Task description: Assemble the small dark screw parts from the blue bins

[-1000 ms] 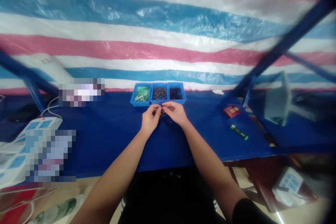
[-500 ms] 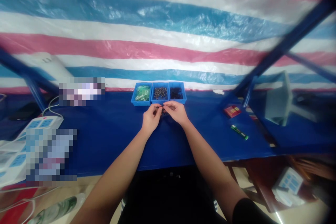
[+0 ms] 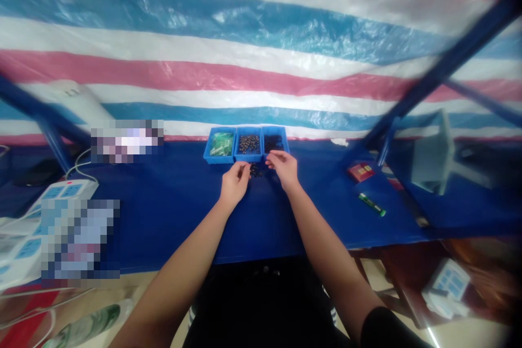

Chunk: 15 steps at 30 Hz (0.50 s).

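My left hand rests low over the blue table, thumb and forefinger pinched; whatever they hold is too small to make out. Right beside those fingertips lies a little pile of small dark pieces. My right hand is at the front of the right blue bin, its fingers drawn together and any content hidden. Black bits fill that bin. Small dark and brass-coloured parts are in the middle blue bin. The left blue bin holds green-and-clear plastic packets.
On the right lie a red box and a green tube. A white power strip and blurred-out items are at the left. Striped sheeting hangs behind the table, between blue frame bars.
My right hand has moved away from my left, rightward and slightly up to the right bin. The dark pile between them shows more clearly. My left hand has stayed put.
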{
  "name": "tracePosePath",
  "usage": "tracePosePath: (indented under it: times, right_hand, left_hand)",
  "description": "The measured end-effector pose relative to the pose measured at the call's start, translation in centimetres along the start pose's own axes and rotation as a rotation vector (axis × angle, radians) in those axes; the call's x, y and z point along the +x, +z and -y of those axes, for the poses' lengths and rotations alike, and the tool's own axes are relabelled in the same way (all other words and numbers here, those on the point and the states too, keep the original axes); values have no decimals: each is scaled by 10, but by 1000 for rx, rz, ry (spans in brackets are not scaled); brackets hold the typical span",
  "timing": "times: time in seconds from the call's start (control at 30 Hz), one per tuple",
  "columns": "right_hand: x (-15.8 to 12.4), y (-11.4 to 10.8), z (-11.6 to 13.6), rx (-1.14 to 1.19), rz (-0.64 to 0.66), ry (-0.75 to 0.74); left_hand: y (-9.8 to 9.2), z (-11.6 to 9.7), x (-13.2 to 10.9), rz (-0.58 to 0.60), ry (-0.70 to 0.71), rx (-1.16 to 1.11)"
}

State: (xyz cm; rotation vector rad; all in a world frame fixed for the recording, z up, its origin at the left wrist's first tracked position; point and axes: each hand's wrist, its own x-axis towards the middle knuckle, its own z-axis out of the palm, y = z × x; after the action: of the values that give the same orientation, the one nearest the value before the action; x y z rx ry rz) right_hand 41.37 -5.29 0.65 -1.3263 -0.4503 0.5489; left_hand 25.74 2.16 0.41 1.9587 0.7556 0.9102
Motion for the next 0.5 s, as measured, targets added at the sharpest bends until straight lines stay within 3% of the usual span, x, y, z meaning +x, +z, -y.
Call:
tracePosePath:
  times: [0.1,0.27,0.37,0.5]
  right_hand:
    - [4,-2,0,79,-55,29]
    - [2,-2,0,90,1,-21]
    - [0,-5,-2,-165,64,-92]
    - [-3,-10,-4,-627,209,-301]
  left_hand:
    - [1,0,0,-4,6,10]
    - [0,-1,0,8,19,27]
    - [-1,-2,0,14,24,29]
    - [-2,-3,0,20,23,31]
